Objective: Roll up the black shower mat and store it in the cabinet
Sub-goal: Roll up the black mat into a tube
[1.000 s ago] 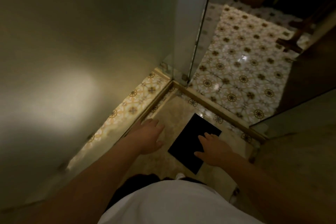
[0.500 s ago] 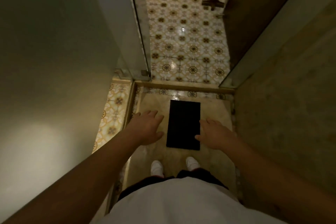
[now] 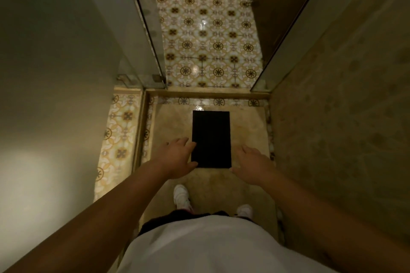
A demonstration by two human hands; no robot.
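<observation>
With the black mat [image 3: 210, 138] lying flat at the frame's center and the left hand [image 3: 176, 157] and right hand [image 3: 251, 165] spread empty beside its near corners, best pinch that near edge evenly and roll tightly away.

Dim shower stall [image 3: 221, 186], patterned floor tiles [image 3: 210, 35], glass panel [image 3: 144, 29]

Mat [image 3: 210, 139] flat on shower floor [image 3: 248, 126], between left hand [image 3: 176, 157] and right hand [image 3: 255, 165], ahead of 2 shoes [image 3: 182, 197].
</observation>
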